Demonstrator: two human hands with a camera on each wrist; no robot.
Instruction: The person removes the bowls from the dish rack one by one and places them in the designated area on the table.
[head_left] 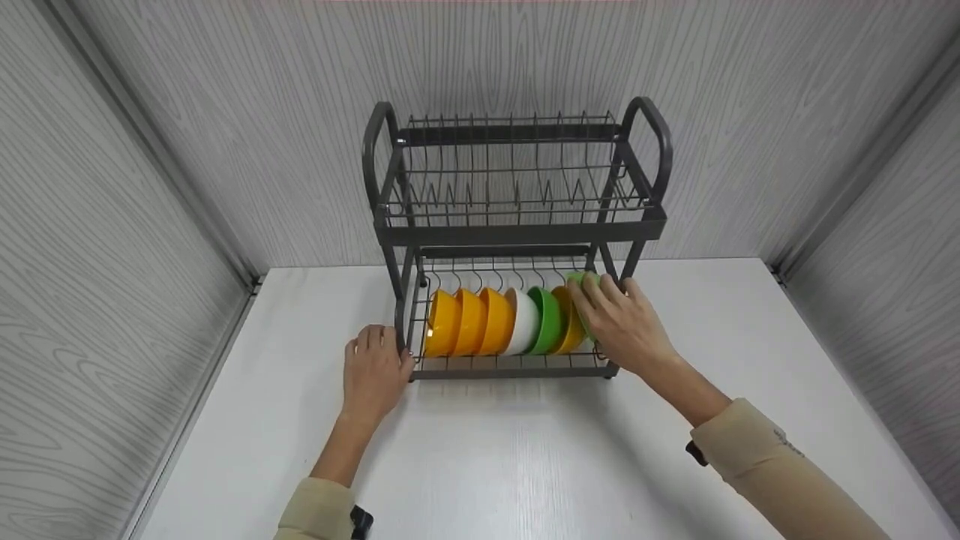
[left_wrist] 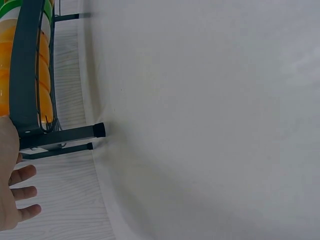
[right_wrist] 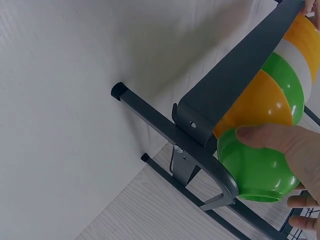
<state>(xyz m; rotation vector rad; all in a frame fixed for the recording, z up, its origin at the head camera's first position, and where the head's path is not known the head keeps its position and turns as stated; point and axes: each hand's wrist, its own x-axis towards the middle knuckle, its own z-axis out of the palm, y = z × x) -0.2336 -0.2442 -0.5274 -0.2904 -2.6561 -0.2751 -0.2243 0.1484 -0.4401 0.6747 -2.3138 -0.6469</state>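
Note:
In the head view my right hand (head_left: 626,326) grips a green bowl (right_wrist: 260,165) at the right end of a row of bowls standing on edge. Its thumb lies across the bowl in the right wrist view; the other fingers are partly hidden. Beside it stand an orange bowl (right_wrist: 257,102), a green bowl (head_left: 547,321), a white bowl (head_left: 523,322) and several more orange bowls (head_left: 469,324) to the left. My left hand (head_left: 375,371) holds the lower left front corner of the dark dish rack (head_left: 517,234), thumb in front and fingers beyond the post (left_wrist: 62,136).
The rack's upper tier of wire slots (head_left: 517,184) rises above the bowls, with a looped handle (head_left: 379,150) on each side. A white table (head_left: 487,465) carries the rack, and grey wood-patterned panels (head_left: 225,112) enclose the back and sides.

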